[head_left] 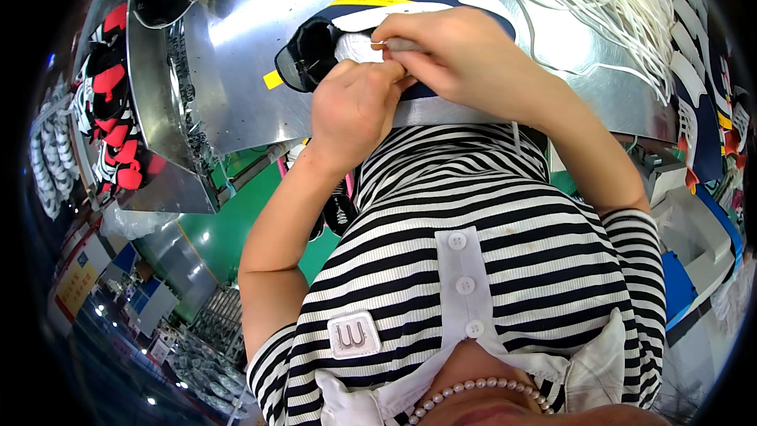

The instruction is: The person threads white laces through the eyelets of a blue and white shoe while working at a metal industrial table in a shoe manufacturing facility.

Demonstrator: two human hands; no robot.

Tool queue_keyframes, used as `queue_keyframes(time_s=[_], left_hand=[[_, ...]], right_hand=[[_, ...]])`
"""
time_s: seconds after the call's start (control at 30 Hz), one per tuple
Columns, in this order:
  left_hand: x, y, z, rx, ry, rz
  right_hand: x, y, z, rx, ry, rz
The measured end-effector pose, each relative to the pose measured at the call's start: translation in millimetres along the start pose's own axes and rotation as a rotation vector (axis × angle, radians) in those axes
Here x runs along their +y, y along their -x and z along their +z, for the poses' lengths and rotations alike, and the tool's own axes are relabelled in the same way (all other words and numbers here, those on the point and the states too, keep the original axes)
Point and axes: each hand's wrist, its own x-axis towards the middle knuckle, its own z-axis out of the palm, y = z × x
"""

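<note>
Both hands on a shoe upper at the metal bench
Left hand (355,106) grips the shoe upper (371,20) to steady it; right hand (453,51) pinches a white lace (359,47) at it

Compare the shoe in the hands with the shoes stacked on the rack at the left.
The shoe is navy and white with a yellow stripe; the stacked shoes are red, black and white. It lies alone on the metal table, gripped by both hands; they sit crowded on a rack, untouched. Both look like sneakers.
</note>
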Motion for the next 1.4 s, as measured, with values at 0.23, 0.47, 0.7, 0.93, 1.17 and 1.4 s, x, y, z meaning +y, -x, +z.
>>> queue_keyframes(time_s=[0.23, 0.47, 0.7, 0.93, 1.17, 1.4], left_hand=[[-4, 10, 1, 0.015, 0.058, 0.054], [-2, 13, -9, -0.085, 0.115, -0.040], [2, -6, -24, -0.116, 0.454, -0.688], [0, -4, -2, 0.134, 0.356, -0.813], [1, -4, -2, 0.172, 0.484, -0.840], [6, -6, 1, 0.158, 0.316, -0.733]], right_hand=[[5, -3, -4, -0.212, -0.075, 0.273], [-5, -11, -45, 0.250, -0.480, 0.183], [14, -18, 6, 0.106, -0.591, 0.335], [13, -22, 16, 0.084, -0.522, 0.352], [-7, 10, 4, 0.103, -0.145, 0.233], [-8, -2, 13, 0.082, 0.141, 0.199]])
